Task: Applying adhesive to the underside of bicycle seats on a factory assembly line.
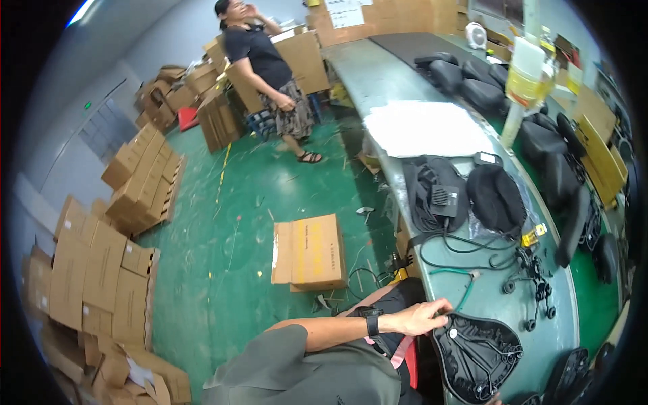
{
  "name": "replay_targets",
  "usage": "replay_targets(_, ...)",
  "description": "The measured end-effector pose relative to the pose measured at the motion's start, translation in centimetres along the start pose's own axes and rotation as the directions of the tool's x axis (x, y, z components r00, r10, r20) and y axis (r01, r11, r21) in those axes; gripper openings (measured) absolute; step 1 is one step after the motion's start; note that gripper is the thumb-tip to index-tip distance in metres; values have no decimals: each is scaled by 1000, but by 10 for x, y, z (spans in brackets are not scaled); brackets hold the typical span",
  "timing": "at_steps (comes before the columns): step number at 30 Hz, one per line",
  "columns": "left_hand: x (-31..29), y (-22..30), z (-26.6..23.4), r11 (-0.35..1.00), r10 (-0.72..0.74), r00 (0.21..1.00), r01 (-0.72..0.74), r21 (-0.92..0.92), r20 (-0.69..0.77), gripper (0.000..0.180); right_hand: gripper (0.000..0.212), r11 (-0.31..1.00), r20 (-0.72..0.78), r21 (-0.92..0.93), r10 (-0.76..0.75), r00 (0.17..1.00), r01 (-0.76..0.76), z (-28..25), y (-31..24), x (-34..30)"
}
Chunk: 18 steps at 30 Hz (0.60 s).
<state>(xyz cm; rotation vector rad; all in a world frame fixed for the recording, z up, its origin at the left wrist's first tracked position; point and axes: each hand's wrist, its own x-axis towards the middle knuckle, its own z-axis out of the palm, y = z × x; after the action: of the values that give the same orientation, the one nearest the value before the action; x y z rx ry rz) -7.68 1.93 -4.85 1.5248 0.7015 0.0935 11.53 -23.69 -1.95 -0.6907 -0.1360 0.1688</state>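
Note:
My left hand (pixel 417 318), with a dark watch on the wrist, grips the upper left rim of a black saddle (pixel 478 358). The saddle lies upside down at the table's near edge, showing its ribbed underside and metal rods. Only some fingertips of my right hand (pixel 495 399) show at the saddle's lower edge; the rest is cut off, so its grip is hidden. Just beyond the saddle lies a green cord-like strip (pixel 466 291). Black linked parts with round ends (pixel 540 290) lie to its right.
Black padded pieces (pixel 496 199), cables and white sheets (pixel 425 128) lie farther along the green table (pixel 368 64). Saddles (pixel 482 94) line its far side. A cardboard box (pixel 309 251) sits on the floor; stacked cartons (pixel 101 277) stand left. Another person (pixel 260 64) stands beyond.

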Motion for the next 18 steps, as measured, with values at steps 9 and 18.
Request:
replay_targets(9,-15,-14,21,877,-155,917,299,-375,368,65,36,923,-162,368,183,970,-112,-14,-11,19)
replay_targets(18,78,76,103,860,143,956,8,-510,257,49,40,953,-195,296,-13,981,71,-51,-47,-50)
